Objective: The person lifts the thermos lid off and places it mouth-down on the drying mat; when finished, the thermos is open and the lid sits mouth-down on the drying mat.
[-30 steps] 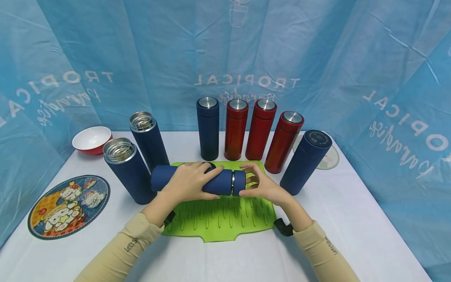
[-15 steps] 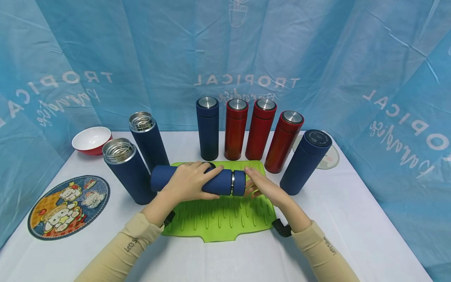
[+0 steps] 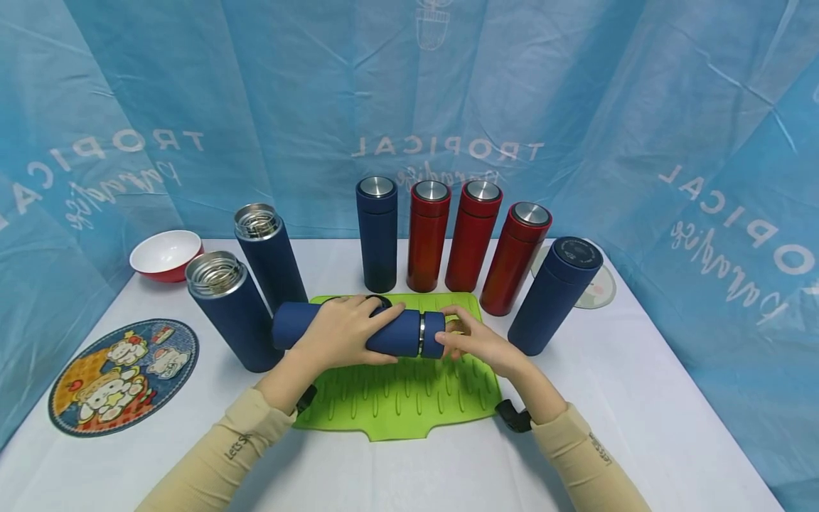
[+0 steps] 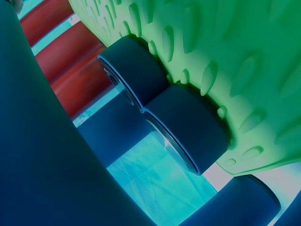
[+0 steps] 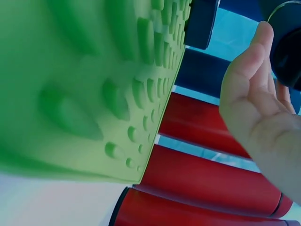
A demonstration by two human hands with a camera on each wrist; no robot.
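My left hand grips the body of a dark blue thermos, held sideways over a green ribbed mat. A thin shiny ring shows between this body and its blue lid. At the lid end, my right hand pinches the lid with curled fingers and thumb. In the right wrist view, its fingertips lie against the lid's side. Two loose blue lids, a farther lid and a nearer lid, lie side by side on the mat in the left wrist view; the held thermos mostly hides them from above.
On the left stand two lidless blue thermoses, a front one and a back one. Behind the mat are a blue thermos and several red thermoses. Another blue thermos stands right. A bowl and placemat lie left.
My right hand came off the lid with its fingers extended half a second ago, and now its fingers are back around the lid. The left hand and thermos stay in place.
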